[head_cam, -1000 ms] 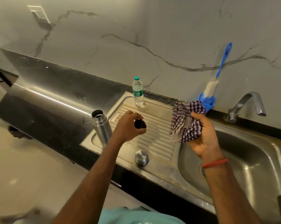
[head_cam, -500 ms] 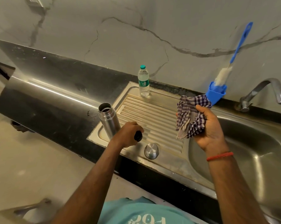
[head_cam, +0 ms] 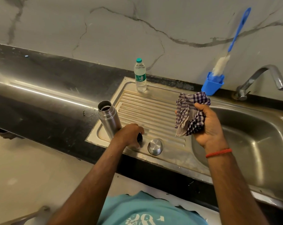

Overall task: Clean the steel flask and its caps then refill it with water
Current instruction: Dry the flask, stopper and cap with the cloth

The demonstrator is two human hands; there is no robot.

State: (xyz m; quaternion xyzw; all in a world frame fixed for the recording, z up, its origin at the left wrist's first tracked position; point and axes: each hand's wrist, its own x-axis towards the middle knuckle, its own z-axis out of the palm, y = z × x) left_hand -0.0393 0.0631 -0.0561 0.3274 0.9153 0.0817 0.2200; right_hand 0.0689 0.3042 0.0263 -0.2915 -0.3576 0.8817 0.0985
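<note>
The open cylindrical steel flask (head_cam: 109,118) stands upright at the ribbed steel drainboard's (head_cam: 153,111) left end. Its base is hidden by the left hand (head_cam: 129,135), whose curled fingers grip a small black cap (head_cam: 139,138). A domed steel cap (head_cam: 155,146) sits just beside. The right hand (head_cam: 207,125) clutches a purple-and-white checked cloth (head_cam: 190,114).

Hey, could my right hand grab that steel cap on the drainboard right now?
Probably not cleanly: the right hand grips the checked cloth, so it is full. The way itself looks free, since the steel cap stands uncovered on the drainboard, beside the left hand but apart from it.
</note>
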